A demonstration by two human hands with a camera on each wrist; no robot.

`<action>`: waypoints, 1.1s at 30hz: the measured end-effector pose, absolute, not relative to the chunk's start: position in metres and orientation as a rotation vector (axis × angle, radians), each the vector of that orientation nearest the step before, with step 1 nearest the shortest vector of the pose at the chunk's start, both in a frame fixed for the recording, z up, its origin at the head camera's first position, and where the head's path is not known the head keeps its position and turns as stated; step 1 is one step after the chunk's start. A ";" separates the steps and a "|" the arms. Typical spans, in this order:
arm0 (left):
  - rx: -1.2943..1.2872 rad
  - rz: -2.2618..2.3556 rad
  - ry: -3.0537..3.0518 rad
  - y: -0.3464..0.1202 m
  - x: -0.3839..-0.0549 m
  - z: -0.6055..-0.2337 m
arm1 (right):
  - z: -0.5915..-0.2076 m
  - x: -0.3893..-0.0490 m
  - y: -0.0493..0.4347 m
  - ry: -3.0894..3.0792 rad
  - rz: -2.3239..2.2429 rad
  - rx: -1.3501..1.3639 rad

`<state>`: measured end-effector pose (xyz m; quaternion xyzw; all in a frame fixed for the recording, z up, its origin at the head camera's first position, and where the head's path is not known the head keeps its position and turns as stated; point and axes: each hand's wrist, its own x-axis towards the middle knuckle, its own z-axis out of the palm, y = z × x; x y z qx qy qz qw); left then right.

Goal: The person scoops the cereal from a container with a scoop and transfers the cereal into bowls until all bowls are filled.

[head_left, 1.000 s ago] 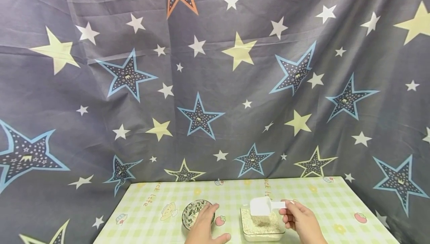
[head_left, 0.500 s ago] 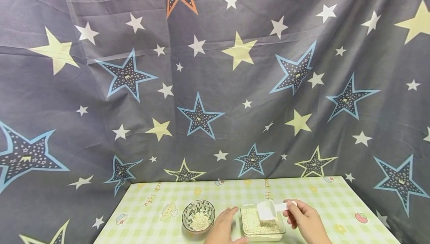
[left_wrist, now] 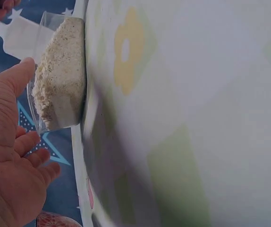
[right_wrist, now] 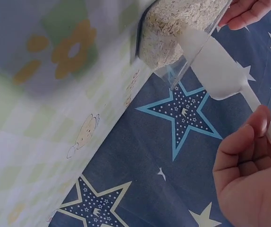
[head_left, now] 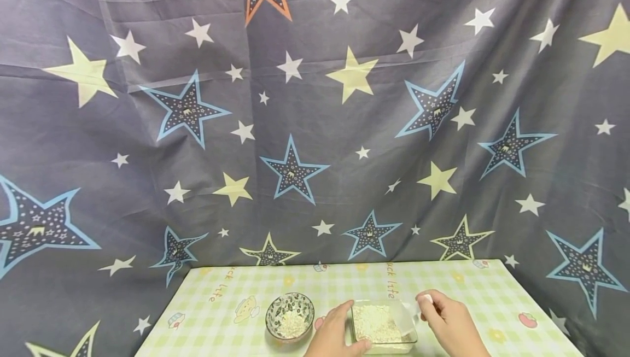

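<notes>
My right hand (head_left: 450, 321) pinches the handle of a white scoop (right_wrist: 218, 71) between thumb and fingers. The scoop is tilted with its mouth down into the oats (right_wrist: 182, 23) at the right side of a rectangular clear container (head_left: 389, 348). At the container's left side is my left hand (head_left: 331, 334), its fingers along that wall and its thumb at the front rim. In the left wrist view, the left hand's (left_wrist: 8, 142) fingers are spread and loosely bent beside the container. Left of both hands stands a round patterned bowl (head_left: 276, 309) holding a smaller heap of oats.
A green-and-white checked cloth (head_left: 206, 324) with cartoon prints covers the table. Behind the table hangs a dark curtain (head_left: 315, 111) with stars, close to the table's back edge.
My left hand has moved right, from over the bowl to the container's left side. The right hand has tipped the scoop from above the container down into the oats.
</notes>
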<state>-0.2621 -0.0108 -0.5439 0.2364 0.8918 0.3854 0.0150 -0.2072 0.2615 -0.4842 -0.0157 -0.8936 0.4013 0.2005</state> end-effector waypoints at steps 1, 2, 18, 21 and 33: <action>0.726 1.200 2.769 -0.011 -0.262 -0.544 | -0.484 -0.208 0.262 -2.518 1.138 -0.055; 0.722 1.202 2.765 -0.011 -0.263 -0.544 | -0.483 -0.209 0.262 -2.540 1.171 -0.076; 0.727 1.145 2.803 -0.012 -0.261 -0.544 | -0.513 -0.227 0.272 -2.328 1.920 -0.486; 0.735 1.149 2.803 -0.012 -0.261 -0.544 | -0.518 -0.227 0.272 -2.303 1.970 -0.500; 0.732 1.135 2.790 -0.011 -0.264 -0.546 | -0.537 -0.228 0.274 -2.121 2.303 -0.593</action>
